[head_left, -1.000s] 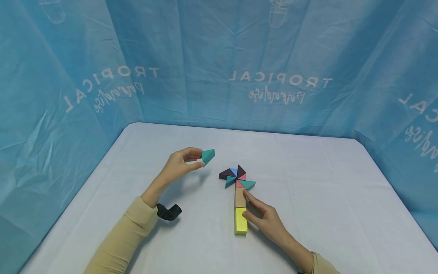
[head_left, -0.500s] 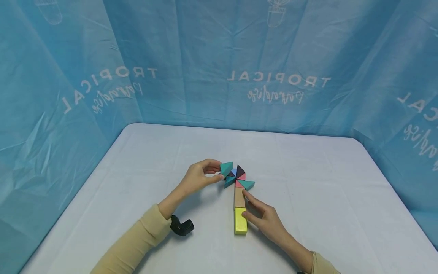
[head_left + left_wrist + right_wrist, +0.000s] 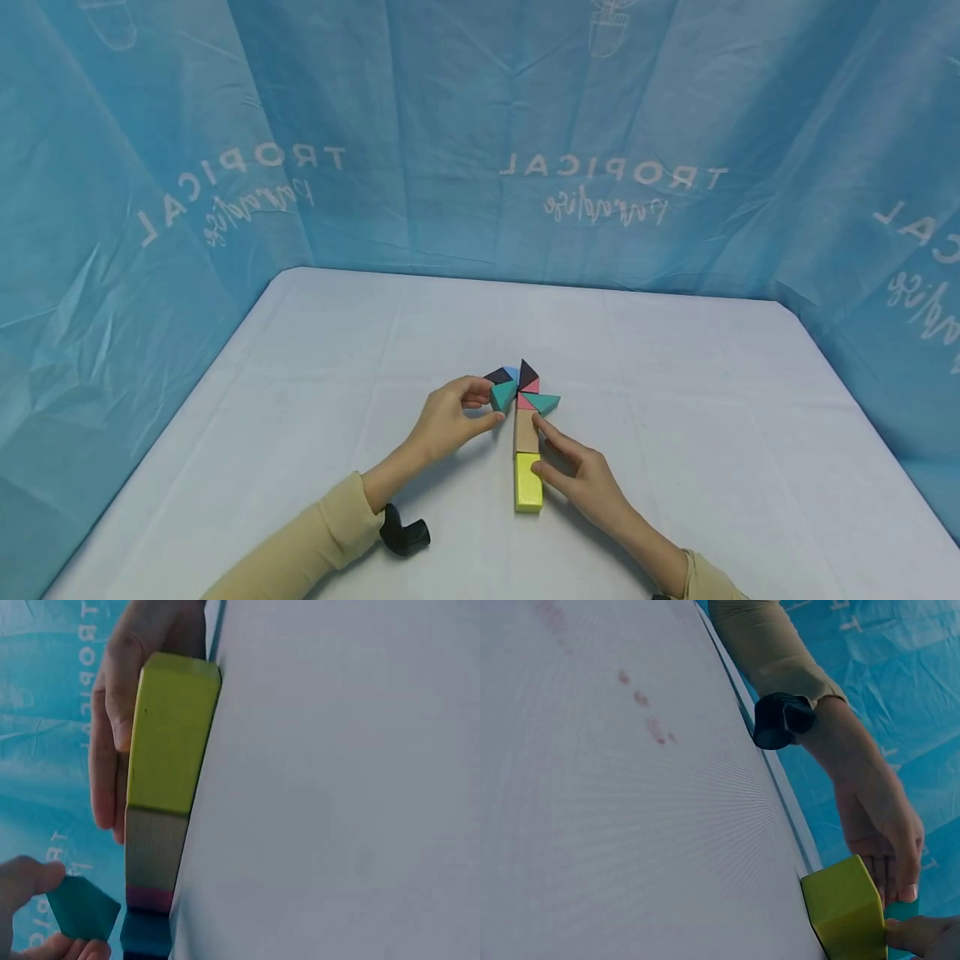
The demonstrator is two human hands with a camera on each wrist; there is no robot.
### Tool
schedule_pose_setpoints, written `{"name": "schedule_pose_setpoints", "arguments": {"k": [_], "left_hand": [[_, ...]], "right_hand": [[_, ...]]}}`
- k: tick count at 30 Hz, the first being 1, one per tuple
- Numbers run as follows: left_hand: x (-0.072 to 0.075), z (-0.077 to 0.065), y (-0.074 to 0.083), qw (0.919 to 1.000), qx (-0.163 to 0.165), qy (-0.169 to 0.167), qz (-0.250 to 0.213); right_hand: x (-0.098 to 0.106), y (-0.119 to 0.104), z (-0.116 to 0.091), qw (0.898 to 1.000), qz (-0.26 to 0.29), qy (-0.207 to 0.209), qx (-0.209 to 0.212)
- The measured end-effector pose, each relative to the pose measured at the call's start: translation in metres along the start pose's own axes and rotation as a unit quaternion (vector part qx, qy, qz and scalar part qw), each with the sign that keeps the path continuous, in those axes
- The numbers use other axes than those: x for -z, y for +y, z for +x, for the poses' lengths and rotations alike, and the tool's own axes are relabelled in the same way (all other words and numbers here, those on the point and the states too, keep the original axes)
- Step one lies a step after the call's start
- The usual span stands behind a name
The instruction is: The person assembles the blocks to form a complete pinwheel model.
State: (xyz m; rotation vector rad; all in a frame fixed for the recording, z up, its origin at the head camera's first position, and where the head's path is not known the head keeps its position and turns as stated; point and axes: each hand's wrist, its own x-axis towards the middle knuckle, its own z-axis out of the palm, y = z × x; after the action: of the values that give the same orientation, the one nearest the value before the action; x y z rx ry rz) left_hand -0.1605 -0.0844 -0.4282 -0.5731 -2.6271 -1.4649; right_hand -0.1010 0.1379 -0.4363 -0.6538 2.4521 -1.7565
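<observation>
The teal triangle (image 3: 503, 394) sits pinched between thumb and fingertips of the left hand (image 3: 448, 419), right at the lower-left side of the pinwheel of triangles (image 3: 522, 385) near the middle of the white table (image 3: 315, 375), while the right hand (image 3: 581, 472) lies with fingers fairly straight along the wood block (image 3: 526, 432) and yellow block (image 3: 528, 482), steadying them without clasping. The danger, I'd say, is a nudge: the pieces lie loose and packed tight, so a shove from the wedge or a knuckle could scatter the fan. Bare tabletop lies on every side, edges well apart.
</observation>
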Motion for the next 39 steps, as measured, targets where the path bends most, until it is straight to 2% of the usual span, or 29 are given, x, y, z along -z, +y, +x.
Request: {"name": "schedule_pose_setpoints", "arguments": {"k": [6,18,23,30,39], "left_hand": [[-0.008,-0.011,-0.002,0.9997,-0.012,0.02,-0.009],[-0.021,-0.02,-0.012,0.9992,0.002,0.01,0.038],[-0.023,-0.022,-0.014,0.9991,0.003,0.011,0.04],[-0.021,-0.016,-0.018,0.9991,-0.028,0.027,0.02],[-0.017,-0.001,-0.026,0.9964,-0.056,0.046,0.045]], "right_hand": [[0.0,0.0,0.0,1.0,0.002,0.001,-0.001],[0.001,-0.001,0.002,1.0,-0.004,0.0,0.001],[0.0,0.0,0.001,1.0,0.001,-0.003,-0.005],[-0.001,0.001,0.0,1.0,0.004,-0.001,-0.003],[-0.001,0.0,0.0,1.0,0.002,0.001,-0.008]]}}
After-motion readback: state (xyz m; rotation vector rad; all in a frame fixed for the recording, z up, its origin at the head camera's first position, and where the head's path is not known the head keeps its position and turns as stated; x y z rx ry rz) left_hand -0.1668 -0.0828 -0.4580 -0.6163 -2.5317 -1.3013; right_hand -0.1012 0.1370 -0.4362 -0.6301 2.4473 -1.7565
